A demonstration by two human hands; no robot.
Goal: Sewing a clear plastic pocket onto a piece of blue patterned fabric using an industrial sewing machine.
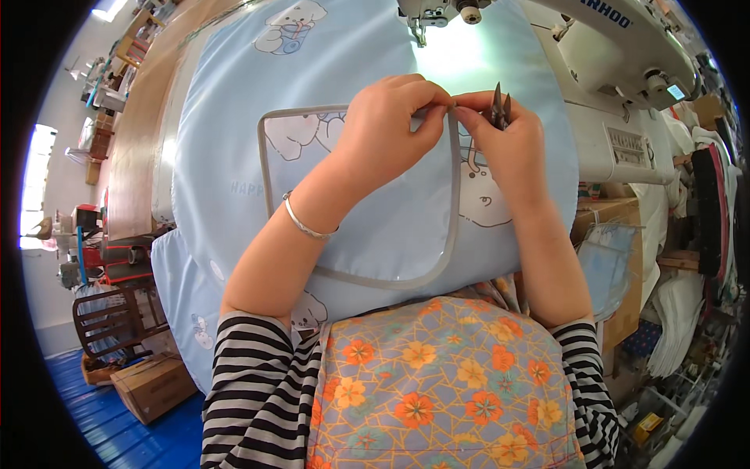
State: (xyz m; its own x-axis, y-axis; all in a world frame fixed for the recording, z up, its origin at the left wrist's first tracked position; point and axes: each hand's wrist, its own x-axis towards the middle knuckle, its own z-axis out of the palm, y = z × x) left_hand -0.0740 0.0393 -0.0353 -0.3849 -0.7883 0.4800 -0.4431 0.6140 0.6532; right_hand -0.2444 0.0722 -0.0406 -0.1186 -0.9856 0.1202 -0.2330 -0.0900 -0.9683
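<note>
Light blue fabric [223, 152] printed with cartoon dogs is spread over the sewing table. On it lies a pocket-shaped piece [391, 223] of the same cloth, edged with grey binding [455, 187]. My left hand [394, 117] pinches the binding at the piece's upper right corner between thumb and forefinger. Against it, my right hand [508, 137] pinches the same corner from the right. Thread snips [498, 109] are tucked in my right palm, with their dark blades pointing up past the fingers. The fingertips of both hands meet at the corner, hiding the binding's end.
Just beyond my hands is the sewing machine's needle and presser foot [419, 35], under a bright lamp. The machine head [625, 47] reaches in from the upper right. Cardboard boxes [154, 383], a wooden chair [117, 316] and piled white cloth [678, 320] stand around the table.
</note>
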